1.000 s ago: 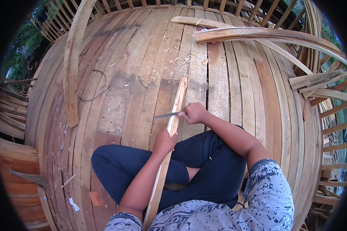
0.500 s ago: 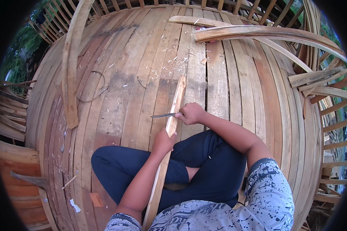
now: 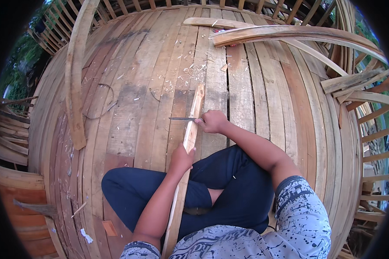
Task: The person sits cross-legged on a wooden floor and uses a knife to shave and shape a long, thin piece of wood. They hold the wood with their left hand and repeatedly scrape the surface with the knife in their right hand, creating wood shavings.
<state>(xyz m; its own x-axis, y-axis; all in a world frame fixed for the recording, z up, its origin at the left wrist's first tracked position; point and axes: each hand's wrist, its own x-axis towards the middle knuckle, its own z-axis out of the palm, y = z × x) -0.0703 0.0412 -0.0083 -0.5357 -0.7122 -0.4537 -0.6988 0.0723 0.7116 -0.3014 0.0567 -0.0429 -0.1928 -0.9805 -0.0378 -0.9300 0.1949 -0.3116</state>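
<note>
1. Since a second back, the right hand (image 3: 212, 121) has slid the knife (image 3: 182, 118) a bit further up the strip (image 3: 190, 136), away from the body; the left hand (image 3: 181, 159) and the strip itself look about where they were.
2. Strip is a long thin pale slat running from near the person's chest, over the lap, out onto the plank floor (image 3: 255, 86), far end resting on the boards and tilted slightly right.
3. Right hand's fingers are curled tight round the knife handle, a closed fist. Blade pokes out to the left, flat-ish, crossing the strip's edge right where the fist sits.
4. Left hand grips the strip lower down, nearer the body, fingers wrapped under and thumb on top, pinning it.
5. Person sits cross-legged in dark blue trousers (image 3: 229, 190) and a grey speckled shirt (image 3: 298, 216), strip lying over the legs.
6. Pale shavings (image 3: 190, 71) are scattered on the boards just past the strip's far end.
7. Curved plank (image 3: 75, 73) lies well off to the left, with a thin loop of wire (image 3: 103, 101) just beside it.
8. More bent slats (image 3: 289, 34) are stacked at the top right, well apart from the hands.
9. Bottom left there's a small wood block (image 3: 109, 227) and a white scrap (image 3: 86, 235) on the floor near the knee.
</note>
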